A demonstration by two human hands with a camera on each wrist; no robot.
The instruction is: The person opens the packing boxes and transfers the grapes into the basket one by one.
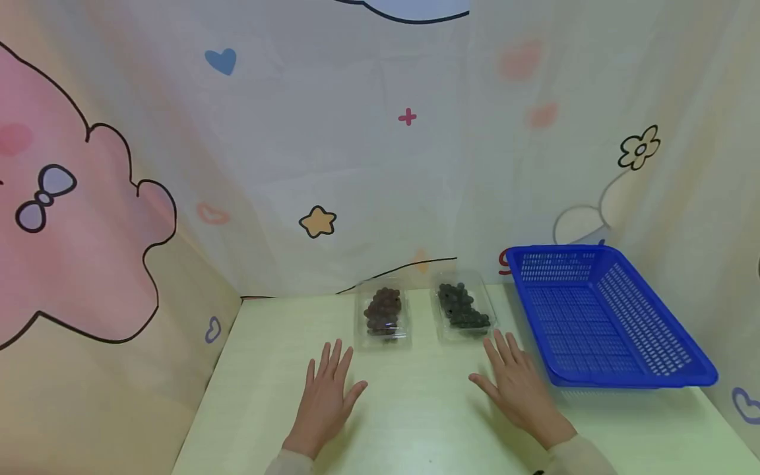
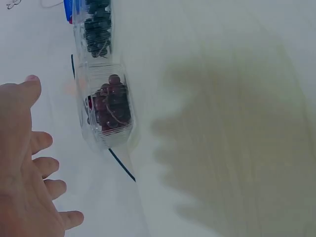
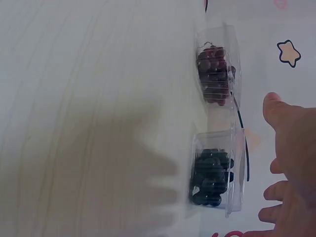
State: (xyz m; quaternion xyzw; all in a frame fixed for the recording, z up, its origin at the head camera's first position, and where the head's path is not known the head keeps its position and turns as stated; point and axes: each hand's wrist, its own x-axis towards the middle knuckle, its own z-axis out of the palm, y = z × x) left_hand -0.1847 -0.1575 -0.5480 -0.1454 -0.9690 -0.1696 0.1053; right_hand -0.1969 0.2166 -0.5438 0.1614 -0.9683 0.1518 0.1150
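Observation:
Two clear plastic boxes stand side by side at the back of the table. In the left box (image 1: 382, 340) lies a bunch of dark red grapes (image 1: 382, 310); the right box (image 1: 483, 297) holds a bunch of near-black grapes (image 1: 458, 305). My left hand (image 1: 325, 402) is held palm down with fingers spread, in front of the left box and to its left. My right hand (image 1: 516, 389), fingers also straight and thumb out, is in front of the right box, between it and the basket. Both hands hold nothing, and each casts a shadow on the table.
A blue plastic basket (image 1: 549, 356) with perforated walls sits on the right side of the table, close beside my right hand. The pale wooden table (image 1: 410, 422) ends at a printed curtain (image 1: 356, 132) at the back and on both sides.

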